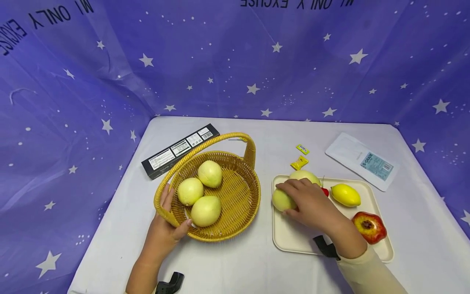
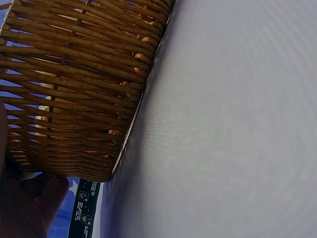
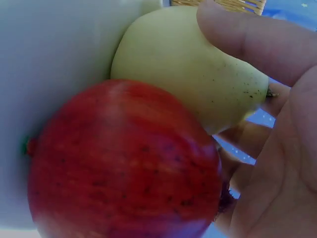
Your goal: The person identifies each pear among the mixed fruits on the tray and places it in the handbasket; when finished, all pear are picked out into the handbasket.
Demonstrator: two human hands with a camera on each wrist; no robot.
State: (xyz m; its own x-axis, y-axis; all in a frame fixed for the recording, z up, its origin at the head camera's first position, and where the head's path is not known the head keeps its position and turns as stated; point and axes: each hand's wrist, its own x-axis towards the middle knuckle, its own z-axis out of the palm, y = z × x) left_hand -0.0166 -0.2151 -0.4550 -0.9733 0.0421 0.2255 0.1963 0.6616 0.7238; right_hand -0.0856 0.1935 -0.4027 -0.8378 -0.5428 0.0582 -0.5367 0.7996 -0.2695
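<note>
My left hand [image 1: 167,232] grips the side of a yellow-brown wicker basket [image 1: 253,196], its thumb near the rim and fingers beside the handle's base. Inside the basket lie three pale yellow-green pears [image 1: 206,211]. Over a cream tray [image 1: 293,241], my right hand [image 1: 312,202] holds another pale pear [image 1: 282,200] at the tray's left side, thumb and fingers around it. Close up in the right wrist view, that pear [image 3: 168,59] shows brown specks and a short stem, and a red pomegranate [image 3: 124,163] fills the front. The left wrist view shows the basket's woven wall [image 2: 79,84].
A further pale fruit [image 1: 305,176], a partly hidden red thing [image 1: 325,191], a lemon [image 1: 346,195] and the pomegranate [image 1: 370,228] share the tray. Behind stand a long black box [image 1: 180,149], two yellow wrapped sweets [image 1: 300,162] and a white pouch [image 1: 361,161].
</note>
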